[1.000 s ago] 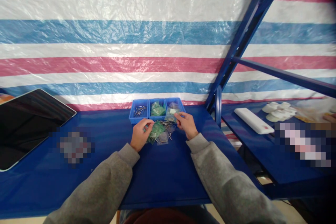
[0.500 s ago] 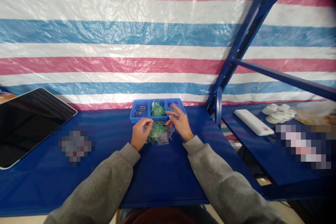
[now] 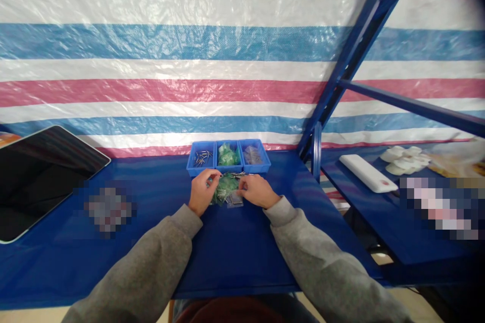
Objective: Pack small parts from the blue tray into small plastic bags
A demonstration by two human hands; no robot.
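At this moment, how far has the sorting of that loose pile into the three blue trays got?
Partly done: the three small blue plastic trays already hold metal pins, green pieces and clear bags. In hand: the left hand and right hand are both on the mixed pile of green pieces, pins and small clear bags. Left: that pile, on the blue tabletop before the trays.

Lighting even and bright, diffuse, no hard shadows. Glare patches on the striped tarp (image 3: 189,60), strongest along the top. Faint reflections on the dark tablet (image 3: 41,176) screen. Wide-angle bending toward the edges; dark vignette in the upper right corner. Two pixelated blocks on the table (image 3: 235,257) and shelf. Centre sharp, small parts too fine to resolve
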